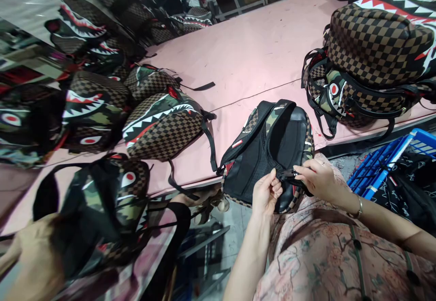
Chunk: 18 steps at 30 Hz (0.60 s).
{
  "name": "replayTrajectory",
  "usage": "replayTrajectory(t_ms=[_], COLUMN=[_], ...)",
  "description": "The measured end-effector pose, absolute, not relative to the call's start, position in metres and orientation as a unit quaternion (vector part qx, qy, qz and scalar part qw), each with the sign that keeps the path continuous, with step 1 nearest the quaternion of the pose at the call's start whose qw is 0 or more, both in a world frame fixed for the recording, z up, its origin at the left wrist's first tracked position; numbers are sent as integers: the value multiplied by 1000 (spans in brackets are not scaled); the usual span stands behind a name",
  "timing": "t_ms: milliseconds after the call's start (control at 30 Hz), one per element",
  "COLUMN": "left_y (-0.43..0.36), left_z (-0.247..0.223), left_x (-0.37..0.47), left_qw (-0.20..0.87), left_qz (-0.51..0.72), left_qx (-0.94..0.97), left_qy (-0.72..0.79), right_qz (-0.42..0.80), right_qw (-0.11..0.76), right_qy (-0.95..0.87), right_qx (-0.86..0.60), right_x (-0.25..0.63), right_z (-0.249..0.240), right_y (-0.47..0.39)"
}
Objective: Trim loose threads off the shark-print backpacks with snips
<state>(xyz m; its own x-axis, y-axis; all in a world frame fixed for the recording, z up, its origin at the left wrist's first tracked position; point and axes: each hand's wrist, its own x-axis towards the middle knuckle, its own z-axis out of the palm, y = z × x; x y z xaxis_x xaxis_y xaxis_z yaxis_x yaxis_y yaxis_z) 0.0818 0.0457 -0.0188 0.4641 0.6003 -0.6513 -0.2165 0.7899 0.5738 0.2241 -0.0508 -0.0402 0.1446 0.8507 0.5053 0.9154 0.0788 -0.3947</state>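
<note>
At the near edge of the worktop (259, 55), the backpack (240, 176) already has its shoulder straps, but strap work seems unfinished, as the left hand (265, 193) pinches a black strap (271, 142) and the right hand's (318, 178) fingers grip a dark tool (289, 173).

No word, number or brand readable. Small red label (237, 144), white-edged, on strap (256, 126) of backpack (254, 169): any lettering too small to make out. White scrawl-like marks on black fabric (407, 208) by blue crate (376, 158): cannot tell whether script or pattern.
</note>
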Motion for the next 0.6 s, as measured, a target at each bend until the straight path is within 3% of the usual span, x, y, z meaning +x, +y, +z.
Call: replayTrajectory(t_ms=[133,367,600], left_y=[46,46,43], left_z=[-20,-21,-15], left_x=[82,81,85], left_qw=[835,861,836], left_qz=[242,217,211], left_qx=[202,166,218], left_qy=[450,429,458], right_qz=[-44,138,75], right_qw=[359,503,446], right_qy=[-652,-537,-666], right_qx=[-667,-663,-593], right_x=[225,222,222], right_z=[-40,-27,-29], right_y=[-49,-42,-25])
